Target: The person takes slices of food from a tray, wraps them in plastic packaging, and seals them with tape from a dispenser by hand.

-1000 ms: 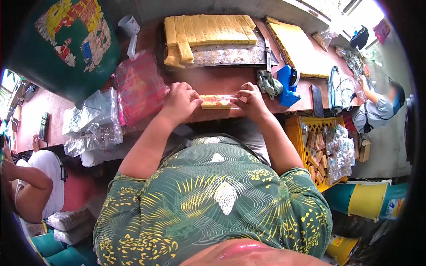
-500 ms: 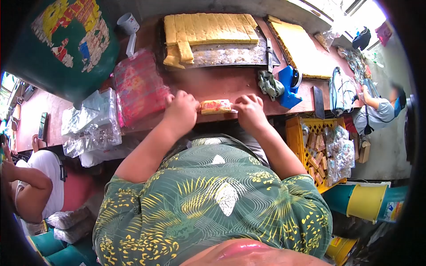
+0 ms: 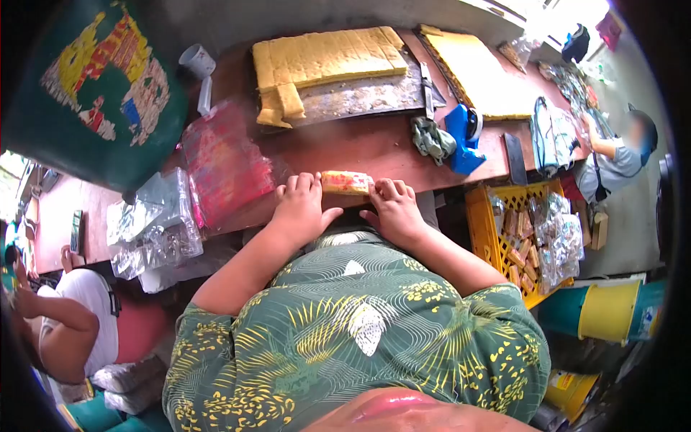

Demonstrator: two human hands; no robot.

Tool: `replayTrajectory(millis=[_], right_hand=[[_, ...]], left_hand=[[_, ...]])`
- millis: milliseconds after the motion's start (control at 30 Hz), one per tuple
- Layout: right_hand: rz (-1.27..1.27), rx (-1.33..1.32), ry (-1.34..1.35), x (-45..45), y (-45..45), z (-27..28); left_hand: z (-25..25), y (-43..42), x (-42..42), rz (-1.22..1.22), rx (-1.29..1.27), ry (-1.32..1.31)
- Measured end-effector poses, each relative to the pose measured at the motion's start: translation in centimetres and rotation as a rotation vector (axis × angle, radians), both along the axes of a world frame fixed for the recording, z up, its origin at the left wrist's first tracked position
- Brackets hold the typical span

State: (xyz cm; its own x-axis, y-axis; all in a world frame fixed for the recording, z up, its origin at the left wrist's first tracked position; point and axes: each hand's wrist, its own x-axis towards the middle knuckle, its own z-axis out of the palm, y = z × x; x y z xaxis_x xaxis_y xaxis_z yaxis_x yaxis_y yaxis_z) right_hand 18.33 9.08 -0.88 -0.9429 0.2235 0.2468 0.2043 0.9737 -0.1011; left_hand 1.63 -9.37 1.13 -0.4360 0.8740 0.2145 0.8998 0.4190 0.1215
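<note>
A bar of yellow cake in a clear wrapper with red print (image 3: 345, 182) lies at the table's front edge, between my hands. My left hand (image 3: 301, 203) is at its left end, fingertips bent over the table edge and thumb stretched away. At the right end, my right hand (image 3: 394, 209) touches the wrapper with bent fingers, its thumb also apart. Neither thumb presses on the bar. Left of my hands lies a stack of red-printed wrappers (image 3: 223, 162). Beyond is a slab of cut yellow cake (image 3: 327, 56) on a dark tray (image 3: 360, 93).
A blue tape dispenser (image 3: 464, 140) and grey-green cloth (image 3: 433, 139) sit right of centre. Another cake slab (image 3: 479, 72) is behind. Clear plastic bags (image 3: 155, 223) hang over the left edge. A yellow crate (image 3: 481, 223) holds wrapped bars. Other people are at both sides.
Both hands have come down toward me and flattened, with thumbs now spread away from the wrapped cake bar. The camera view has tilted slightly.
</note>
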Motion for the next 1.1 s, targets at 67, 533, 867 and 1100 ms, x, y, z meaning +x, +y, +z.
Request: replayTrajectory(millis=[67,533,867,1100], right_hand=[[0.003,-0.047,-0.040,0.8,-0.8,0.7],[0.283,-0.716,0.311,-0.2,1.8,0.4],[-0.002,-0.782,0.399,2.3,7.4,8.7],[0.569,-0.181,0.316,4.0,-1.6,28.8]], left_hand=[[-0.7,2.3,-1.4,0.036,0.296,-0.788],[-2.1,6.1,-2.9,-0.401,0.303,-0.627],[-1.5,5.8,-1.9,-0.355,0.207,-0.435],[-2.4,7.2,-0.7,-0.437,0.558,-0.696]])
